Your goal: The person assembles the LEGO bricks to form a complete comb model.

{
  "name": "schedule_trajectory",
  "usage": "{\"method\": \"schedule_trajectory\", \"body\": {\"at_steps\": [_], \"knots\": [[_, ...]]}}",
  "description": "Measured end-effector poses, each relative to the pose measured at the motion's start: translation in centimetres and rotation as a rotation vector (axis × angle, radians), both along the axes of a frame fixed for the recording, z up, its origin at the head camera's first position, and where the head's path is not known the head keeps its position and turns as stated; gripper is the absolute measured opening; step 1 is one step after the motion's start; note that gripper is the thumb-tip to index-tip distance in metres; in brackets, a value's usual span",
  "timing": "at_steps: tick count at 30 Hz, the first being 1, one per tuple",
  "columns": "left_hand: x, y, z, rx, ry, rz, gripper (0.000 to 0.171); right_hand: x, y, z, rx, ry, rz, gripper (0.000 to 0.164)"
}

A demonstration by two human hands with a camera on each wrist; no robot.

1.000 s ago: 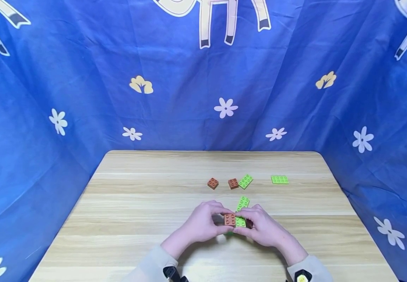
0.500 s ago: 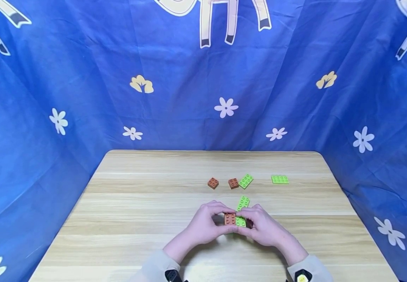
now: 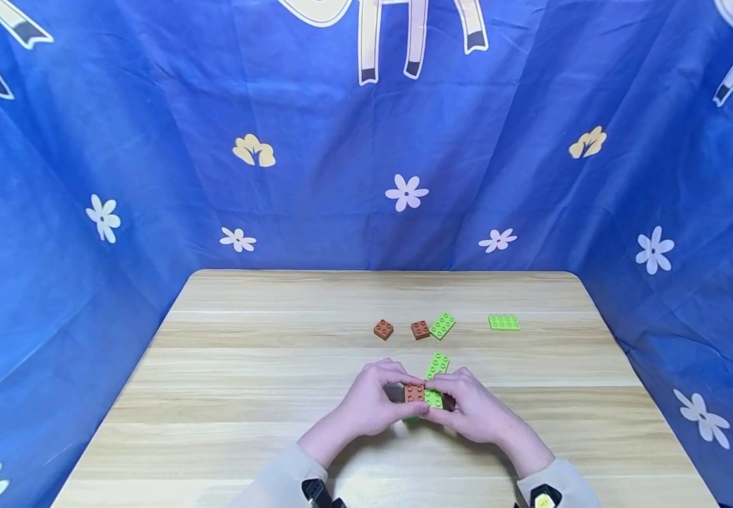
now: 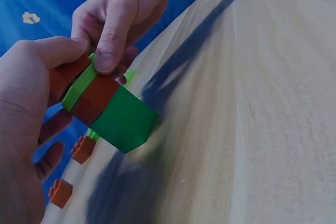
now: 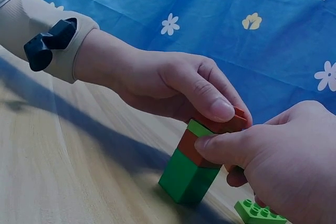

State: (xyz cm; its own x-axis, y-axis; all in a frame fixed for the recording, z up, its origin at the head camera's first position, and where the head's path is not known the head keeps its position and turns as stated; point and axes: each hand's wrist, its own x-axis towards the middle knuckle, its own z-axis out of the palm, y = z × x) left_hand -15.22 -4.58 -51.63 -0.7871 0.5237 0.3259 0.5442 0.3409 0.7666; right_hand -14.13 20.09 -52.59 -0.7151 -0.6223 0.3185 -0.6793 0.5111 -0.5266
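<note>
A stack of toy building bricks stands between both hands: a dark green block point(image 5: 186, 182) below, a brown brick point(image 4: 97, 98) above it, then a lime green plate point(image 4: 79, 88) and a brown top brick point(image 3: 414, 392). The lime plate sticks out to the right of the top brick. My left hand point(image 3: 369, 403) pinches the top brick between thumb and fingers. From the other side, my right hand point(image 3: 470, 409) grips the stack around the lime plate, its thumb overlapping the lower brown brick in the right wrist view. Both hands' fingertips meet closely.
Just behind the hands lies another lime plate point(image 3: 438, 365). Further back are two loose brown bricks, one on the left point(image 3: 383, 329) and one point(image 3: 420, 330) beside a lime plate point(image 3: 443, 326). Another lime plate point(image 3: 504, 322) lies back right. Blue patterned cloth point(image 3: 315, 204) surrounds the wooden table point(image 3: 226, 367).
My left thumb has shifted up over the near edge of the top brick, and the left forearm has moved slightly right. The right hand and the loose pieces stay in place.
</note>
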Motion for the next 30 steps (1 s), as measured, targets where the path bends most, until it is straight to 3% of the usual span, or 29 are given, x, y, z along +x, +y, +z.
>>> {"method": "schedule_trajectory", "body": {"at_steps": [7, 18, 22, 28, 30], "knots": [[-0.14, -0.02, 0.09, -0.011, -0.029, -0.006, 0.036, 0.04, -0.07, 0.13, 0.002, -0.007, -0.001, 0.043], [0.04, -0.06, -0.55, 0.062, -0.09, -0.022, 0.038, 0.11, -0.12, 0.09, 0.005, -0.018, -0.007, 0.043], [-0.09, -0.16, -0.31, 0.026, -0.071, -0.023, 0.037, 0.07, -0.14, 0.06, -0.002, -0.02, 0.001, 0.043], [-0.29, -0.24, 0.37, -0.096, 0.033, -0.023, 0.038, 0.12, -0.18, 0.07, -0.006, -0.028, 0.002, 0.043], [-0.34, -0.29, 0.4, -0.113, 0.033, -0.027, 0.038, 0.1, -0.2, 0.04, -0.008, -0.026, 0.003, 0.042]]}}
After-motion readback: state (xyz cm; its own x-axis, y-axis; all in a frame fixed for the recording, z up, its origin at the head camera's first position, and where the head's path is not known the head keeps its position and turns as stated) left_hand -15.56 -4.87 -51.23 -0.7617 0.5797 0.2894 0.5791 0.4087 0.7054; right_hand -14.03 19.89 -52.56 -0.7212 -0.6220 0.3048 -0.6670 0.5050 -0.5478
